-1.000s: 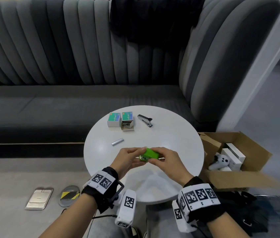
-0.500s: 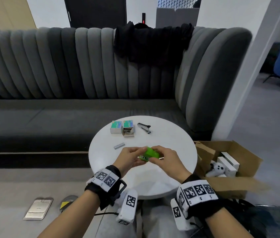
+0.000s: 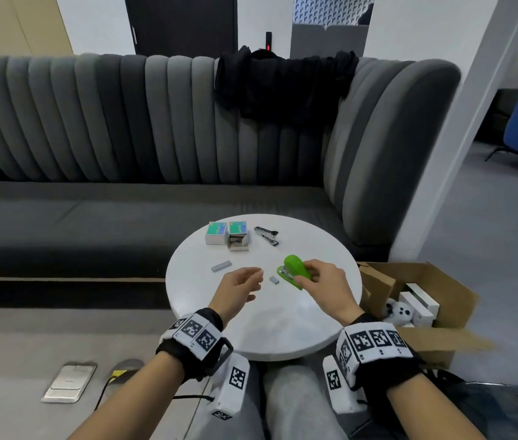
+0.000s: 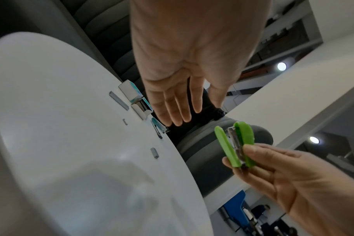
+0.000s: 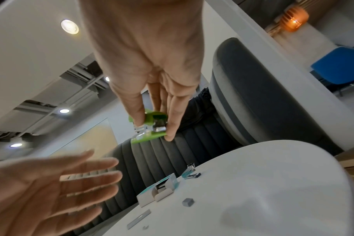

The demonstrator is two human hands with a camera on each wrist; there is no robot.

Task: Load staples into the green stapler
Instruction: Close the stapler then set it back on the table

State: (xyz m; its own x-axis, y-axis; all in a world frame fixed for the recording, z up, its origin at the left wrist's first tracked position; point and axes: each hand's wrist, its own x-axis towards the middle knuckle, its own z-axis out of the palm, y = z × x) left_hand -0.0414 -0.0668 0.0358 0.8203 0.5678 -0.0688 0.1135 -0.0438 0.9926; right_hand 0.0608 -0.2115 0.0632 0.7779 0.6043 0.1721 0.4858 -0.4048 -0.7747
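The green stapler (image 3: 296,270) is just above the white round table (image 3: 283,328), right of its middle. My right hand (image 3: 310,274) pinches its rear end between thumb and fingers; the stapler (image 4: 235,143) shows its green base, metal magazine and top standing close together. The right wrist view has the stapler (image 5: 152,127) seen from behind. My left hand (image 3: 256,277) hovers to the left of it, fingers straight, holding nothing. A short block of staples (image 3: 274,280) lies on the table between the hands, a longer staple strip (image 3: 221,266) further left.
Two small staple boxes (image 3: 227,235), one open, stand at the table's far side beside a dark metal staple remover (image 3: 267,235). A grey sofa (image 3: 124,217) is behind. An open cardboard box (image 3: 416,300) with a white controller sits on the floor at the right.
Both hands gripped the stapler before. My left hand has let go and drawn away to the left; the right hand alone holds it, slightly further right. A short staple block now lies between them.
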